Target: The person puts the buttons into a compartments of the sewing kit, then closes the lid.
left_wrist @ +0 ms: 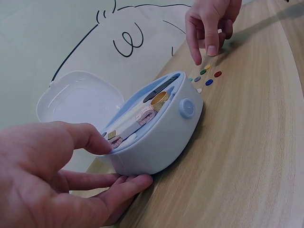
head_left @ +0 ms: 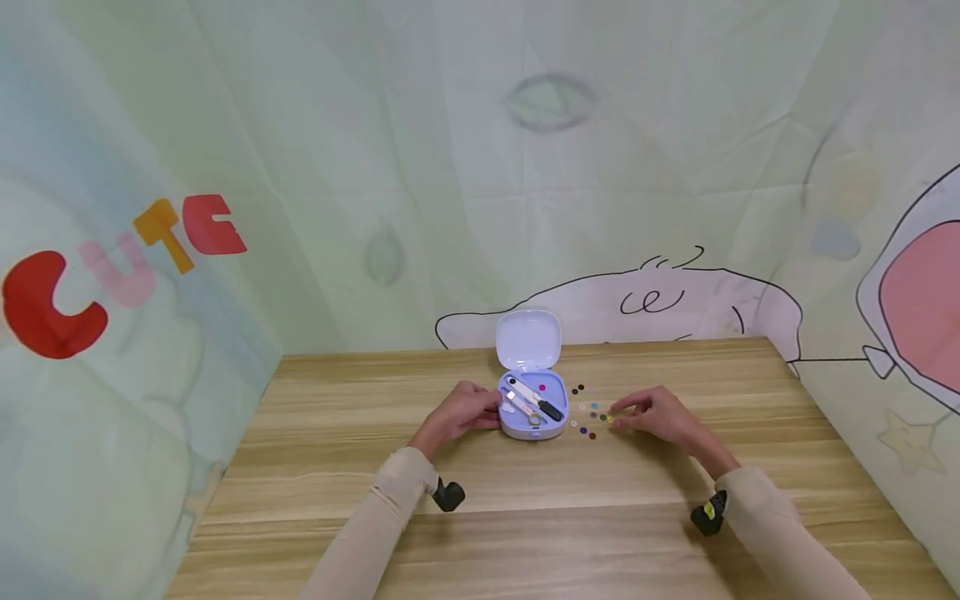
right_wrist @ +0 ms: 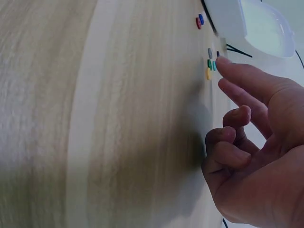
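Note:
A small pale blue sewing box (head_left: 517, 432) stands on the table with its white lid (head_left: 528, 340) raised. My left hand (head_left: 467, 408) grips its left side, thumb on the rim and fingers low against the wall. Inside lie a rolled tape measure (left_wrist: 145, 115), a gold ring-like thimble (left_wrist: 160, 100) and a slim tool with a black end (head_left: 551, 411). My right hand (head_left: 660, 414) hovers beside scattered buttons, index finger and thumb extended and apart, other fingers bent. Nearest its fingertips are a yellow button (left_wrist: 207, 67) and a green button (left_wrist: 203, 72). I see nothing held there.
Several more buttons lie right of the box, among them a red button (left_wrist: 217, 74), a blue button (left_wrist: 209, 82) and a black button (head_left: 581, 387). A pink button (head_left: 542, 387) sits inside the box. A printed curtain (head_left: 337, 250) hangs behind the wooden table (head_left: 525, 533).

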A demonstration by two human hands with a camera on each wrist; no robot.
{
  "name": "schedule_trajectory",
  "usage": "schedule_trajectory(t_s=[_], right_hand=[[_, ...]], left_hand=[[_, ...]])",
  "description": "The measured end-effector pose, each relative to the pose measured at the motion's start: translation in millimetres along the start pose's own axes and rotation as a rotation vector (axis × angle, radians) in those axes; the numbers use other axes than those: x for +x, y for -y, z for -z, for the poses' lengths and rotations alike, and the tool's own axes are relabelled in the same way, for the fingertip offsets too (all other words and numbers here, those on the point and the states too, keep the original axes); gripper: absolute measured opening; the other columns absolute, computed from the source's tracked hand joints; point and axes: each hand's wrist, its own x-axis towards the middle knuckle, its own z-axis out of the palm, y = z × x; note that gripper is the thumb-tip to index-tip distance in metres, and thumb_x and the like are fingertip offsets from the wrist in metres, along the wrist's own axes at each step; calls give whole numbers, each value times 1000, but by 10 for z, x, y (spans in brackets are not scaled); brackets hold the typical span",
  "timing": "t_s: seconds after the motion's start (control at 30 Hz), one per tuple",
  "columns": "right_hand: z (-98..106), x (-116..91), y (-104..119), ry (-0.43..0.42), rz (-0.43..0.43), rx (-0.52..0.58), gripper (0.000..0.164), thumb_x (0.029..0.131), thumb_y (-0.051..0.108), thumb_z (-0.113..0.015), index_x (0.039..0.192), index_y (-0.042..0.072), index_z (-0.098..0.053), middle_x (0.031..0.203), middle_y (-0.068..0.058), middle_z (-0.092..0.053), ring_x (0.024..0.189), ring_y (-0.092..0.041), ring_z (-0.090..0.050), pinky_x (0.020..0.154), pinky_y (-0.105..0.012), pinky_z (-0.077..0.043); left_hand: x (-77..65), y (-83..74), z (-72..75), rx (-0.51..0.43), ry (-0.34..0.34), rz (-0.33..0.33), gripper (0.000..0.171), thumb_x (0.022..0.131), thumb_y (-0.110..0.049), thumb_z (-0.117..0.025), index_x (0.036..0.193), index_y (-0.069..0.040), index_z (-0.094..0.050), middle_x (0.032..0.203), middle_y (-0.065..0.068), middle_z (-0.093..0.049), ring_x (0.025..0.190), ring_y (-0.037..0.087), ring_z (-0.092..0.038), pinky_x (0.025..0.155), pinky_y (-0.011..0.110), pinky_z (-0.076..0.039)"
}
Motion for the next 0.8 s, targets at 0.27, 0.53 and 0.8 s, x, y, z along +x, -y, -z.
schedule_trajectory(t_s=[0.27,0.53,0.8], right_hand=[[-73,22,3,-45,11,-108,22,83,21,-88,101,11,-83,92,-1,-71,78,-18,-52,65,-28,-44],[-123,34,60,-64,17,-156,12,84,15,-85,95,10,-83,94,-2,-76,78,-17,-58,68,-30,-49],[-127,35,97,-60,38,-158,5,84,11,-85,87,10,-81,78,1,-68,69,-16,-54,58,-24,-44]], left_hand=[[-1,-12,1,-6,-3,3,20,98,-5,-60,108,12,-65,99,18,-70,84,22,-68,90,43,-62],[-18,-14,-2,-9,-5,4,20,97,-4,-60,107,13,-65,97,17,-70,83,21,-68,89,42,-62],[-12,-13,-1,-4,-5,10,22,98,-5,-60,110,13,-65,99,17,-70,84,21,-68,88,41,-63]])
